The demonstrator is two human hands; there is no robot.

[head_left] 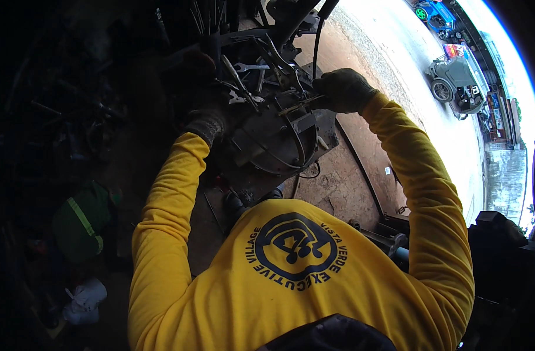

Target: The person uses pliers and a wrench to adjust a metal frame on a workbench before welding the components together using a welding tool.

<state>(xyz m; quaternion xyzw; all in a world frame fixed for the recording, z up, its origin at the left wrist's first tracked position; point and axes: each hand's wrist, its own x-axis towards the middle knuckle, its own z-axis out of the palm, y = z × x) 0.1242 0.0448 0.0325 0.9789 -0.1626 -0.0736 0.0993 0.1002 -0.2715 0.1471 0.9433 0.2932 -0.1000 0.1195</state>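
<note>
"Live at the dark metal stand [260, 143], and the right hand [344, 90] is in business at its far right edge! Gloved fingers look curled snugly around the end of a slender metal tool [302, 106], which reaches in over the stand's top."

"And the left hand [207, 111]?"

"At the stand's left side, deep in shadow. I can't tell how far its fingers are spread, or whether they hold anything."

"So which step is this?"

"My call: handling that slender tool among the others. The next move calls for a steady right grip and a clear path for the tip."

"Clear? Look at the traffic!"

"Quite! A wrench [250, 68] and pliers [239, 83] crowd the stand's far half, and a black cable [317, 50] hangs beyond its right edge, just beside the right hand."

"Further out?"

"Thin rods [206, 20] stand upright beyond the stand, to its left; a grey vehicle [461, 82] is parked well off to its right, out in the glare."
</note>
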